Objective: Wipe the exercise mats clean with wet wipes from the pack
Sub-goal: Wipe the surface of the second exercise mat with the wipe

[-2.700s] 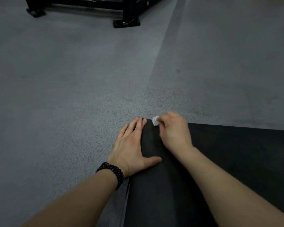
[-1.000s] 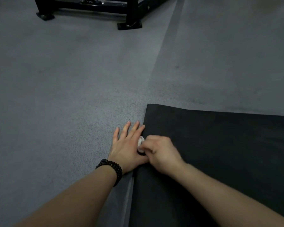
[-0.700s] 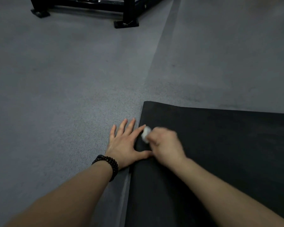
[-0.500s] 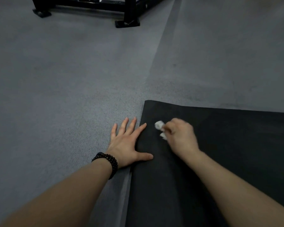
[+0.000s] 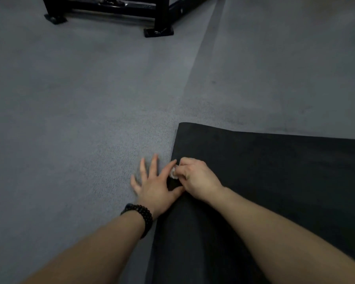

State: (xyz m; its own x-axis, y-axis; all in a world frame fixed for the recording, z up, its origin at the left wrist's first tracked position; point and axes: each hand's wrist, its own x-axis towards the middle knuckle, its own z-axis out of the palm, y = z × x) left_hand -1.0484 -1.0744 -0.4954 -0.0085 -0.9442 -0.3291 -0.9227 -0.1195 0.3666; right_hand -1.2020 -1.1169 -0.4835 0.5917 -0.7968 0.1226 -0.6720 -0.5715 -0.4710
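Note:
A black exercise mat (image 5: pixel 275 171) lies on the grey carpet and fills the lower right of the view. My right hand (image 5: pixel 197 179) is closed around a small crumpled white wet wipe (image 5: pixel 173 173) and presses it onto the mat close to its left edge. My left hand (image 5: pixel 154 183) lies flat with fingers spread, mostly on the carpet, its thumb and index finger resting on the mat's left edge. A black bead bracelet (image 5: pixel 140 216) circles my left wrist. The wipe pack is not in view.
A black metal equipment frame (image 5: pixel 158 19) stands on the carpet at the far top, left of centre. A seam in the grey carpet (image 5: pixel 195 68) runs from the top down toward the mat's far left corner.
My right hand has slid the wipe back left and nearer, from the mat's inner part to its left edge beside my left hand. My left hand has stayed flat in place.

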